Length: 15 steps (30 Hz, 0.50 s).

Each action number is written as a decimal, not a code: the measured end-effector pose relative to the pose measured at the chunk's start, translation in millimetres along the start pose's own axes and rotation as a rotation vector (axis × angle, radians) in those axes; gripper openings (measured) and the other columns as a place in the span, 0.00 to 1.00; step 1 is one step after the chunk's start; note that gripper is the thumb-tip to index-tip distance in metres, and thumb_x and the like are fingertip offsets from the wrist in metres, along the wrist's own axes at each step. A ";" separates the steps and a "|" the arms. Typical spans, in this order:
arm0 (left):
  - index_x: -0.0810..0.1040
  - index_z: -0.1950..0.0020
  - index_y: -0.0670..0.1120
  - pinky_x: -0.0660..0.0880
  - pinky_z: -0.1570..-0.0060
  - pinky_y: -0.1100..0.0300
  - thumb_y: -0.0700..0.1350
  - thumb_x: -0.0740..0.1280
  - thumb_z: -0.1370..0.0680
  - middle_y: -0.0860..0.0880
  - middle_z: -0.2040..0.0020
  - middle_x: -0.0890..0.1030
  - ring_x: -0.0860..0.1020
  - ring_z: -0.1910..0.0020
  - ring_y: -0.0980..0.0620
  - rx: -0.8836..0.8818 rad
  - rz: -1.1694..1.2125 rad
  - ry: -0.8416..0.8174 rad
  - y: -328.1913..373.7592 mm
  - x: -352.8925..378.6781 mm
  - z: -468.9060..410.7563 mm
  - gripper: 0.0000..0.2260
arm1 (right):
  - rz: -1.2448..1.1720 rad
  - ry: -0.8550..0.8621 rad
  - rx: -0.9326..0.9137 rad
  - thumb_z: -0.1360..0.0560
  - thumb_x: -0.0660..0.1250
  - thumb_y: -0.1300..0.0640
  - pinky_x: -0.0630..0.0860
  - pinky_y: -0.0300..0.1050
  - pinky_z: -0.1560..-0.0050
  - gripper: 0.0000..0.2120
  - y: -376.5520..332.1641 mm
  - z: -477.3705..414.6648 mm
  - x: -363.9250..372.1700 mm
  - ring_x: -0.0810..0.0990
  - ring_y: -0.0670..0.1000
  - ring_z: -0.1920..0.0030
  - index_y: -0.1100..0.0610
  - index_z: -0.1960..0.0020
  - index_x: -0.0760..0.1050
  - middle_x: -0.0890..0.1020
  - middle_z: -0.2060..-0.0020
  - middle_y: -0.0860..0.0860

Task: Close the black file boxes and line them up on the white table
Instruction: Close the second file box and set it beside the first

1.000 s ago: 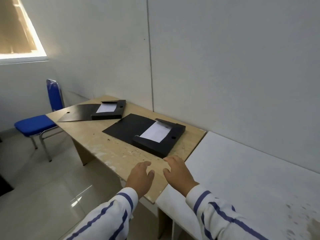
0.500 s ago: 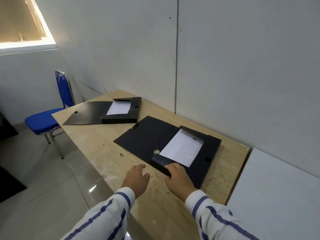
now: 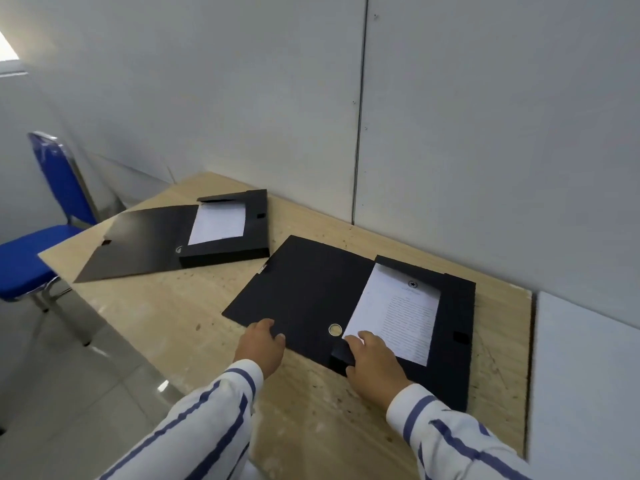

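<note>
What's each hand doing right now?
Left hand: open, fingertips at the near file box's open lid edge.
Right hand: open, resting on that box's near corner.

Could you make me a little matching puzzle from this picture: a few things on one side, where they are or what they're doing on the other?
Things:
1. left hand
2. right hand
3. far file box
4. blue chair

Places or states:
A. stands on the floor beyond the wooden table's far end
B. rests on the near file box's tray corner, fingers at the paper's edge
C. lies open by the wall, a white sheet inside
D. touches the edge of the near box's flat, opened lid

Pairs: 1-D, 2-B, 3-C, 4-A
</note>
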<state>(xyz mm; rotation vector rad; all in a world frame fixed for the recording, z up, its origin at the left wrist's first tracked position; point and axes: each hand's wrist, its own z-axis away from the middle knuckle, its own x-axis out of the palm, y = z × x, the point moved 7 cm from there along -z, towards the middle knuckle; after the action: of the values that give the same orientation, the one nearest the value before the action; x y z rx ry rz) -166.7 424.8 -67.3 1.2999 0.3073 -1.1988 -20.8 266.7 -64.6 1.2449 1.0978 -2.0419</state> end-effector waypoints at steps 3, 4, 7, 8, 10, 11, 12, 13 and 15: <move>0.67 0.28 0.43 0.71 0.35 0.47 0.48 0.62 0.22 0.40 0.30 0.70 0.72 0.35 0.39 -0.017 -0.051 -0.016 -19.7 -11.2 -34.6 0.23 | 0.032 0.027 0.084 0.22 0.59 0.54 0.57 0.50 0.27 0.25 -9.1 -10.7 9.9 0.59 0.56 0.27 0.53 0.26 0.58 0.62 0.27 0.54; 0.66 0.28 0.42 0.71 0.35 0.47 0.48 0.63 0.22 0.40 0.30 0.69 0.72 0.35 0.38 -0.024 -0.069 -0.017 -26.0 -15.8 -45.6 0.23 | 0.042 0.033 0.107 0.22 0.59 0.54 0.55 0.51 0.26 0.26 -12.7 -14.3 14.2 0.59 0.56 0.27 0.52 0.26 0.57 0.62 0.27 0.54; 0.66 0.28 0.42 0.71 0.36 0.46 0.48 0.63 0.23 0.39 0.30 0.68 0.71 0.34 0.36 -0.050 -0.103 -0.020 -42.3 -28.9 -76.4 0.24 | 0.071 0.052 0.161 0.22 0.58 0.55 0.49 0.55 0.24 0.29 -23.4 -25.7 24.4 0.58 0.56 0.26 0.50 0.24 0.53 0.63 0.27 0.54; 0.65 0.28 0.42 0.70 0.36 0.46 0.48 0.63 0.23 0.39 0.30 0.68 0.70 0.35 0.36 -0.061 -0.112 -0.020 -46.2 -32.5 -84.7 0.25 | 0.073 0.056 0.181 0.23 0.58 0.55 0.48 0.56 0.24 0.29 -25.8 -28.6 27.0 0.57 0.56 0.26 0.50 0.24 0.52 0.63 0.28 0.54; 0.66 0.29 0.42 0.69 0.35 0.46 0.48 0.63 0.23 0.39 0.31 0.69 0.70 0.35 0.36 -0.074 -0.131 -0.019 -52.6 -37.2 -99.0 0.25 | 0.075 0.060 0.220 0.23 0.58 0.55 0.47 0.57 0.24 0.29 -28.3 -32.6 31.6 0.58 0.56 0.26 0.50 0.24 0.52 0.64 0.28 0.53; 0.66 0.30 0.42 0.69 0.35 0.46 0.48 0.63 0.24 0.39 0.32 0.70 0.70 0.36 0.36 -0.075 -0.138 -0.021 -54.7 -38.6 -105.1 0.24 | 0.078 0.057 0.237 0.23 0.58 0.55 0.46 0.57 0.24 0.28 -28.6 -33.8 33.9 0.58 0.55 0.26 0.51 0.25 0.54 0.64 0.28 0.53; 0.67 0.31 0.41 0.69 0.35 0.46 0.48 0.64 0.24 0.39 0.33 0.71 0.71 0.36 0.36 -0.077 -0.147 -0.023 -56.5 -39.5 -110.6 0.23 | 0.078 0.053 0.250 0.23 0.58 0.55 0.45 0.57 0.24 0.27 -28.1 -34.4 36.1 0.58 0.55 0.26 0.51 0.25 0.56 0.64 0.28 0.53; 0.68 0.32 0.41 0.69 0.36 0.46 0.49 0.64 0.24 0.38 0.34 0.72 0.71 0.37 0.36 -0.077 -0.161 -0.025 -57.3 -40.0 -115.7 0.22 | 0.074 0.049 0.260 0.23 0.58 0.54 0.45 0.56 0.24 0.27 -27.2 -34.9 37.9 0.58 0.54 0.26 0.51 0.26 0.57 0.64 0.28 0.53; 0.69 0.34 0.41 0.69 0.37 0.47 0.49 0.63 0.24 0.38 0.36 0.72 0.71 0.38 0.36 -0.070 -0.201 -0.025 -56.1 -41.0 -123.8 0.21 | 0.071 0.043 0.273 0.23 0.58 0.54 0.43 0.55 0.24 0.26 -25.4 -35.9 39.8 0.58 0.54 0.26 0.51 0.26 0.59 0.64 0.28 0.52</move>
<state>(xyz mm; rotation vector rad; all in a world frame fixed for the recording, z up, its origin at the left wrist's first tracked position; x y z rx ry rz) -176.3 560.5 -108.0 1.2139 0.4668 -1.3603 -40.6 310.3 -99.7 1.4430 0.7994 -2.1728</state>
